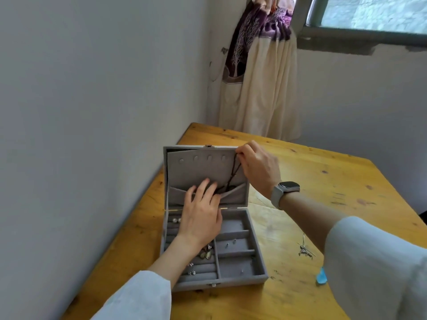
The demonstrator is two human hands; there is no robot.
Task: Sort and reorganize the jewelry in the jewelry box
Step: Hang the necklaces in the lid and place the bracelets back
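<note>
A grey velvet jewelry box (261, 264) stands open on the wooden table, its lid (196, 172) upright with a row of hooks and a pocket below. A dark beaded necklace (233, 174) hangs down the lid's right side into the pocket. My right hand (258, 167) pinches the necklace's top end at the lid's upper right corner. My left hand (203, 211) lies flat with straight fingers against the pocket, touching the necklace's lower end. Earrings (176, 220) and pendants (206, 252) sit in the left compartments; small studs (231, 243) lie in the right ones.
A silver trinket on a chain (305, 250) lies on the wooden table (323, 181) right of the box, with a blue object (321, 278) near my right sleeve. The wall runs close along the table's left side. A curtain (261, 88) hangs behind the far corner.
</note>
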